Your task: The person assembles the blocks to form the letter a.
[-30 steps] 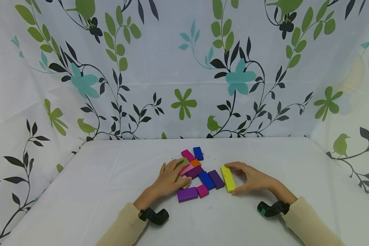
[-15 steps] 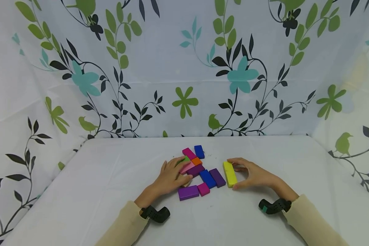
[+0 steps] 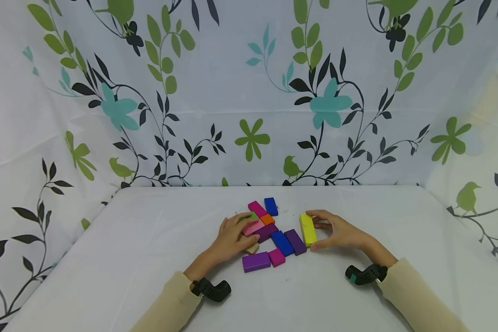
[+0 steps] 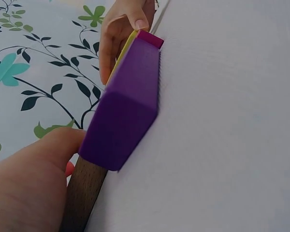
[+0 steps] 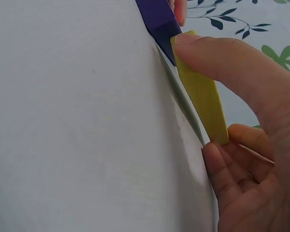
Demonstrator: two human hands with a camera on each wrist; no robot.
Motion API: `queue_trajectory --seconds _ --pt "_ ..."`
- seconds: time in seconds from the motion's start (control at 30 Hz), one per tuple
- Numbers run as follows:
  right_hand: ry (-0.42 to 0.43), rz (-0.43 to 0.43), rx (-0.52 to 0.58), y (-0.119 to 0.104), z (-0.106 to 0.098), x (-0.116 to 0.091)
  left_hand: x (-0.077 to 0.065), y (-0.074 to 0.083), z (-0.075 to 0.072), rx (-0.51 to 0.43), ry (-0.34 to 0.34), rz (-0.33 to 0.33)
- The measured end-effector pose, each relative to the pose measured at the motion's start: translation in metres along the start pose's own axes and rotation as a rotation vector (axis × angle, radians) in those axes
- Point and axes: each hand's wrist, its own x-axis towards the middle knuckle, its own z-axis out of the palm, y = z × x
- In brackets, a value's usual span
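In the head view, several coloured blocks form a joined group mid-table. My left hand (image 3: pixel 229 237) lies at the group's left side. Its fingers reach over the green block (image 3: pixel 253 215) and touch the light pink block (image 3: pixel 252 226). Its thumb is by a wooden block (image 3: pixel 252 248), partly hidden under it. My right hand (image 3: pixel 341 231) pinches a yellow block (image 3: pixel 308 229) by its two ends, thumb at the near end and fingers at the far end. The yellow block stands close to the right of a dark purple block (image 3: pixel 295 242). In the right wrist view, the yellow block (image 5: pixel 203 96) shows a gap beneath it.
Other blocks in the group are blue (image 3: pixel 282 243), orange (image 3: pixel 267 219), magenta (image 3: pixel 276 257) and violet (image 3: pixel 256 261). A small blue block (image 3: pixel 270 206) lies at the back. The white table (image 3: pixel 128 276) ends at a patterned cloth (image 3: pixel 216 92) behind.
My right hand has moved the yellow block away from me along the dark purple block's right side and slightly left. My left hand stays in place on the group.
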Motion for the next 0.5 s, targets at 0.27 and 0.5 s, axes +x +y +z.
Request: queue_trajectory --seconds 0.27,0.5 --pt "-0.006 0.05 0.023 0.0015 -0.002 0.005 -0.0007 -0.0002 -0.0002 -0.06 0.021 -0.012" --pt "-0.005 0.107 0.021 0.0038 -0.005 0.0075 0.0006 -0.0005 -0.0002 -0.066 0.027 -0.004"
